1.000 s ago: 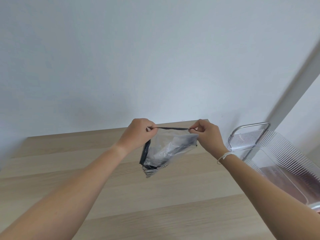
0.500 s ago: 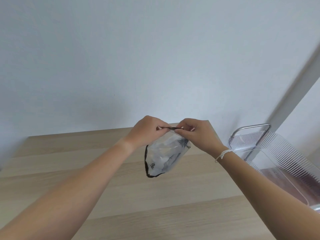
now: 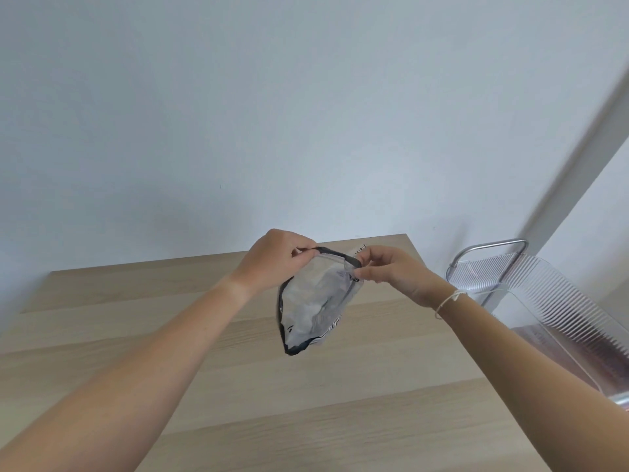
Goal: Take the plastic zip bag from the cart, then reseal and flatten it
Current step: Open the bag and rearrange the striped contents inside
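Note:
A clear plastic zip bag (image 3: pixel 313 306) with a black trim and a striped edge hangs in the air above the wooden table (image 3: pixel 238 386). My left hand (image 3: pixel 277 258) pinches the left end of its black top strip. My right hand (image 3: pixel 394 270) pinches the right end, fingers closed on the strip. The top edge arches slightly between the two hands. The bag's body droops down and to the left, crumpled. Whether the zip is closed along its length I cannot tell.
A clear ribbed plastic cart (image 3: pixel 551 301) with a metal handle (image 3: pixel 493 248) stands to the right of the table. A plain white wall rises behind the table's far edge.
The hands were wide apart a second ago, came close together at the top strip, and have now spread somewhat again. The bag hangs lower and more crumpled.

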Demonstrator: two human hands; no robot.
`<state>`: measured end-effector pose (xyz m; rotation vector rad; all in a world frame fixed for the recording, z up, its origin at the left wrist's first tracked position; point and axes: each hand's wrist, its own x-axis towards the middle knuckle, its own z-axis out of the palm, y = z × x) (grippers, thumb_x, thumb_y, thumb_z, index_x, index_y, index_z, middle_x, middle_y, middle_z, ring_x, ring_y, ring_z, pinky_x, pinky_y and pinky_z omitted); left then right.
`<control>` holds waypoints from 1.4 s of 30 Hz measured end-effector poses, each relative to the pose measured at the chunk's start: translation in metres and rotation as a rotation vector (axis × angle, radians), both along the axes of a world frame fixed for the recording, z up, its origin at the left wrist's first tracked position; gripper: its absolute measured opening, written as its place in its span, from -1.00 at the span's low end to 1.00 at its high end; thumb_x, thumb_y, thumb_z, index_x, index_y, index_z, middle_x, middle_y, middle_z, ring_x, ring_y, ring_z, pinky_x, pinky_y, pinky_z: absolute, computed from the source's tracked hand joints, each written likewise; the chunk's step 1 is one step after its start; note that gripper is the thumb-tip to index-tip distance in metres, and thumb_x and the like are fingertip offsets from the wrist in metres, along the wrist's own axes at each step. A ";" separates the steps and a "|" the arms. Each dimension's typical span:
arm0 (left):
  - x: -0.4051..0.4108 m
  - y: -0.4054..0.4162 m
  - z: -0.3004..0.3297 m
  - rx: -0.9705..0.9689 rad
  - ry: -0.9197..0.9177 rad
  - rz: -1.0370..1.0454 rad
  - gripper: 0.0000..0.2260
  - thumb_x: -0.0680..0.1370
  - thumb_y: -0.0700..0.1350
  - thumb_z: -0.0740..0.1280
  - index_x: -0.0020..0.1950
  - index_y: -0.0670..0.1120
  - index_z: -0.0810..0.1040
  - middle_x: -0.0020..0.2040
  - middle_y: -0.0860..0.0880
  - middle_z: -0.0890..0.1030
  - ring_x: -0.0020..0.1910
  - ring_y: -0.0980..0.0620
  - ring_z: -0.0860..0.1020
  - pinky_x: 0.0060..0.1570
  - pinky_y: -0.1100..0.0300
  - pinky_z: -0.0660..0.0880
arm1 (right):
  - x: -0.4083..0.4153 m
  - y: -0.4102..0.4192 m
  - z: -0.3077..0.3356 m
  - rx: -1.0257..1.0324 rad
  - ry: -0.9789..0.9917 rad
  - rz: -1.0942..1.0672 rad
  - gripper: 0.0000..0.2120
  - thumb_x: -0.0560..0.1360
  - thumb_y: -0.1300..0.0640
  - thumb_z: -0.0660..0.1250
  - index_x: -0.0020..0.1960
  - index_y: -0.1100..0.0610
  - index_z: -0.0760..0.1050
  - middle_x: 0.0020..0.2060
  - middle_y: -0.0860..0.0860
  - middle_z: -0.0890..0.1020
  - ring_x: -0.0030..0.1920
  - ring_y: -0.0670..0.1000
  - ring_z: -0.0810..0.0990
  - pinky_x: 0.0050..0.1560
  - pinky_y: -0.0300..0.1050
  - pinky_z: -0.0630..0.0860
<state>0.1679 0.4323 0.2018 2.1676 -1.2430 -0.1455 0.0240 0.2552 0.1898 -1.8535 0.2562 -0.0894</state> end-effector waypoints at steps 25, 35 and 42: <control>-0.006 -0.005 0.001 -0.019 0.069 -0.011 -0.86 0.47 -0.14 0.28 -0.27 -0.08 0.56 -0.33 -0.11 0.62 -0.47 0.05 0.41 -0.37 0.16 0.36 | 0.009 0.015 0.017 -0.810 -0.110 -0.340 -0.89 0.42 0.17 0.27 -0.27 0.11 0.41 -0.51 -0.02 0.47 -0.46 0.04 0.42 -0.25 -0.11 0.32; -0.003 -0.002 0.007 -0.140 0.121 0.171 -0.84 0.49 -0.22 0.23 -0.25 -0.20 0.54 -0.34 -0.15 0.62 -0.34 -0.16 0.61 -0.29 -0.07 0.61 | 0.001 0.012 0.011 -0.027 -0.083 -0.189 -0.89 0.44 0.08 0.36 -0.24 0.07 0.53 -0.42 -0.10 0.57 -0.37 -0.17 0.48 -0.32 -0.37 0.36; 0.004 0.005 0.007 -0.124 0.162 0.223 -0.84 0.49 -0.20 0.22 -0.26 -0.13 0.54 -0.35 -0.07 0.58 -0.47 -0.04 0.60 -0.45 0.16 0.60 | -0.001 0.011 -0.005 -0.219 -0.026 -0.423 -0.82 0.38 0.13 0.41 -0.36 0.06 0.47 -0.52 -0.07 0.56 -0.44 -0.07 0.51 -0.34 -0.20 0.43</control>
